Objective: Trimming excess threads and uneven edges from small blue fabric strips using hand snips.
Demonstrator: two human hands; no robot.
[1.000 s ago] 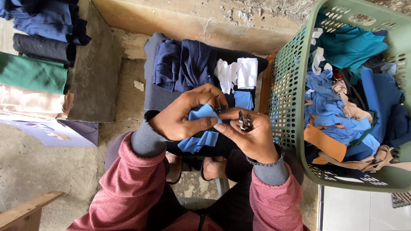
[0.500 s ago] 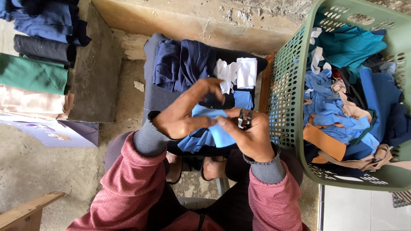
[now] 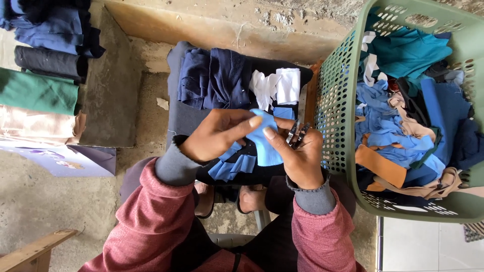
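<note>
1. Two hands meet over the dark stool [image 3: 181, 118], left of the green basket [image 3: 338, 90]: my left hand [image 3: 214, 135] pinches the light blue fabric piece [image 3: 264, 138].
2. My right hand [image 3: 297, 156], nearer the basket, grips the fabric and small snips [image 3: 297, 133].
3. Risk, as I judge it: the blades sit beside my fingertips, so slipping cloth could nick them.

light: soft, even daylight | shadows: faint | glare: none | focus: sharp | edges: slight wide-angle bend
</note>
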